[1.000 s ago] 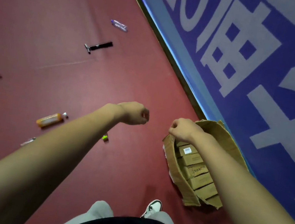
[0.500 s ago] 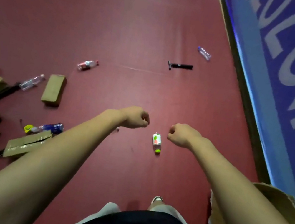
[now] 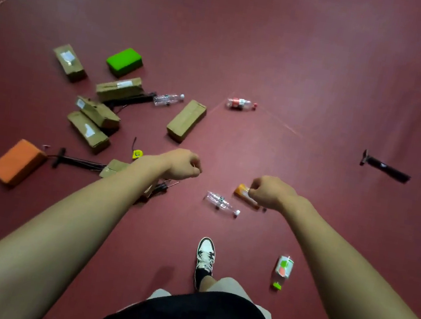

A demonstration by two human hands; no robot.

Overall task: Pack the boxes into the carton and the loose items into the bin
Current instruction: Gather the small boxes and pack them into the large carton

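Left hand (image 3: 183,166) and right hand (image 3: 270,194) out front above red floor (image 3: 278,45), fingers of both curled into fists, holding nothing. Cardboard boxes (image 3: 185,121) scattered on floor ahead-left, between green block (image 3: 124,62) and orange block (image 3: 18,162). Orange bottle (image 3: 241,192) partly hidden behind right hand, clear bottle (image 3: 221,203) just beside it. Cola bottle (image 3: 241,104) further ahead, black tool (image 3: 384,169) well right

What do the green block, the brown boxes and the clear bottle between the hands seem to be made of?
Green block: likely foam or sponge, matte, with soft rounded edges. Brown boxes: cardboard, dull tan, with taped seams and some paper labels. Clear bottle: thin glossy plastic; the red floor shows through it.
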